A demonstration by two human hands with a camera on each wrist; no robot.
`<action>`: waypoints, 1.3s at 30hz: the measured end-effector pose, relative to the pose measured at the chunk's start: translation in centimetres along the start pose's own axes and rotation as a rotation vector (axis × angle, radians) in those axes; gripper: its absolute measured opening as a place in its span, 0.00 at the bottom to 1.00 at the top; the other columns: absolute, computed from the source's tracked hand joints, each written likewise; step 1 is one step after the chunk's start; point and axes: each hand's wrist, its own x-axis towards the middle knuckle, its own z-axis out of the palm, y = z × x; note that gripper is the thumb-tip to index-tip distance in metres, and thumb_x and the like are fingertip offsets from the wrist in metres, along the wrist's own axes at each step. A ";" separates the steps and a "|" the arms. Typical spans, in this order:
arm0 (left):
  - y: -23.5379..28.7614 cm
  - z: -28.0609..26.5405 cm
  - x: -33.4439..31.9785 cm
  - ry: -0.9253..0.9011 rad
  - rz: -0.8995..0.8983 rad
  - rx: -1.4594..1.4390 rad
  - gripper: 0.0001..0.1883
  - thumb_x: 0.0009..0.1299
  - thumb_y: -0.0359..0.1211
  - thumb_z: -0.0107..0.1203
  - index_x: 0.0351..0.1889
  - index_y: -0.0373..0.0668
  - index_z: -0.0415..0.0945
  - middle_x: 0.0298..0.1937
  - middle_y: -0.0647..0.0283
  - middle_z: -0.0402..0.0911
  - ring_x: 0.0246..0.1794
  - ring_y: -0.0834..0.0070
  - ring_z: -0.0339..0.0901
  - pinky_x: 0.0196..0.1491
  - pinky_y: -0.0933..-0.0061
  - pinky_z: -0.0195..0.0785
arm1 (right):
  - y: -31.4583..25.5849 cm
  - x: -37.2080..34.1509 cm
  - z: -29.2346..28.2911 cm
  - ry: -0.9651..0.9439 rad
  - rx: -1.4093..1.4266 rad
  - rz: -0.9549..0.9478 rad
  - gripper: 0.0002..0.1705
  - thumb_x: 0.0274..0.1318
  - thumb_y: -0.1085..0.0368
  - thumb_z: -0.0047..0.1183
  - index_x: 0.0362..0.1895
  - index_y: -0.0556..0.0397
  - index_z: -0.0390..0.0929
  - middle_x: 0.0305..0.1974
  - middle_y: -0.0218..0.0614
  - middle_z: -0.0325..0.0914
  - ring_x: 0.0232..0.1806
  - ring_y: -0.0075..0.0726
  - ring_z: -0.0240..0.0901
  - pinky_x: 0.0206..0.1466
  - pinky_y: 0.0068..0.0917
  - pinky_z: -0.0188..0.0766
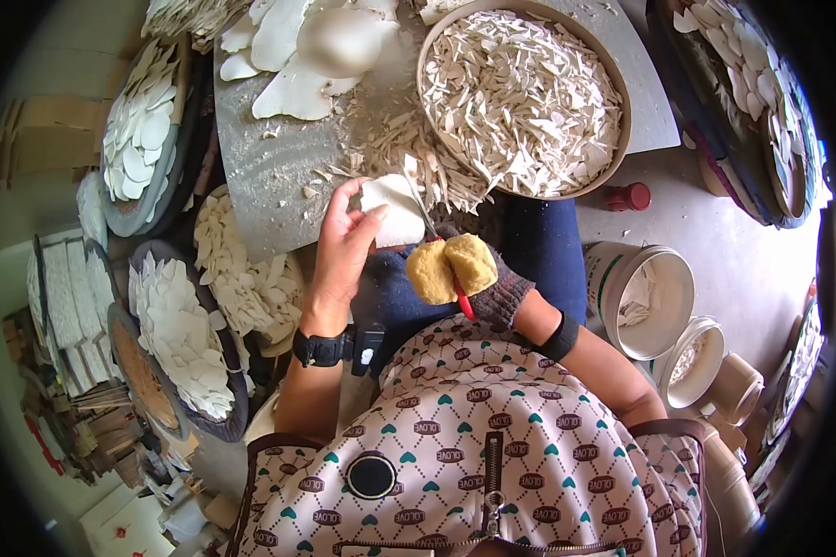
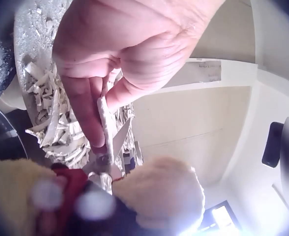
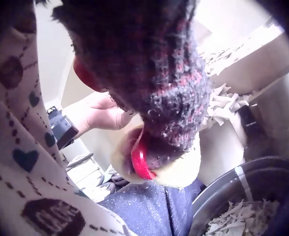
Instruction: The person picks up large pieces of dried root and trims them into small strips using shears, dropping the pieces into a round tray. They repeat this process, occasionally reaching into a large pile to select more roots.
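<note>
My bare left hand pinches a flat white slice between thumb and fingers, over my lap at the near edge of the metal board. In the left wrist view the slice shows edge-on under the fingertips. My right hand, in a dark knitted glove, grips red-handled scissors. Two yellow foam pads hide most of its fingers. The scissor blades reach up along the slice's right edge. In the right wrist view the red handle loop goes round the gloved fingers.
On the metal board lie a round tray heaped with white slivers, a pile of large white slices and loose trimmings. Baskets of slices stand left. Buckets and a red-capped object are on the right.
</note>
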 end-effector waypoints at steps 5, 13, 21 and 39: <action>0.5 1.8 -0.2 0.071 0.018 -0.219 0.22 0.65 0.26 0.49 0.58 0.36 0.58 0.39 0.58 0.77 0.36 0.78 0.77 0.35 0.81 0.72 | 1.6 0.5 -1.5 -0.041 0.425 -0.038 0.14 0.58 0.68 0.45 0.47 0.60 0.68 0.46 0.43 0.72 0.49 0.40 0.70 0.55 0.35 0.67; -0.2 1.1 1.1 -0.026 -0.005 -0.137 0.20 0.65 0.25 0.47 0.57 0.37 0.61 0.43 0.56 0.76 0.40 0.73 0.77 0.41 0.72 0.74 | -0.7 -0.3 0.2 0.092 -0.574 -0.104 0.11 0.54 0.67 0.52 0.42 0.56 0.72 0.40 0.33 0.75 0.42 0.25 0.72 0.49 0.24 0.69; 1.0 0.8 1.3 -0.147 -0.030 -0.060 0.21 0.65 0.25 0.48 0.56 0.37 0.61 0.42 0.58 0.76 0.38 0.76 0.76 0.41 0.76 0.72 | -1.8 0.3 0.6 0.050 0.103 -0.127 0.12 0.54 0.68 0.52 0.43 0.58 0.72 0.40 0.35 0.75 0.44 0.28 0.72 0.51 0.26 0.70; 1.7 2.4 5.2 -0.212 -0.120 -0.100 0.16 0.62 0.25 0.52 0.48 0.33 0.69 0.40 0.53 0.78 0.33 0.68 0.79 0.33 0.75 0.75 | -2.6 -1.8 -1.8 0.134 -0.764 -0.276 0.16 0.42 0.62 0.58 0.39 0.50 0.74 0.36 0.36 0.76 0.38 0.39 0.74 0.44 0.28 0.71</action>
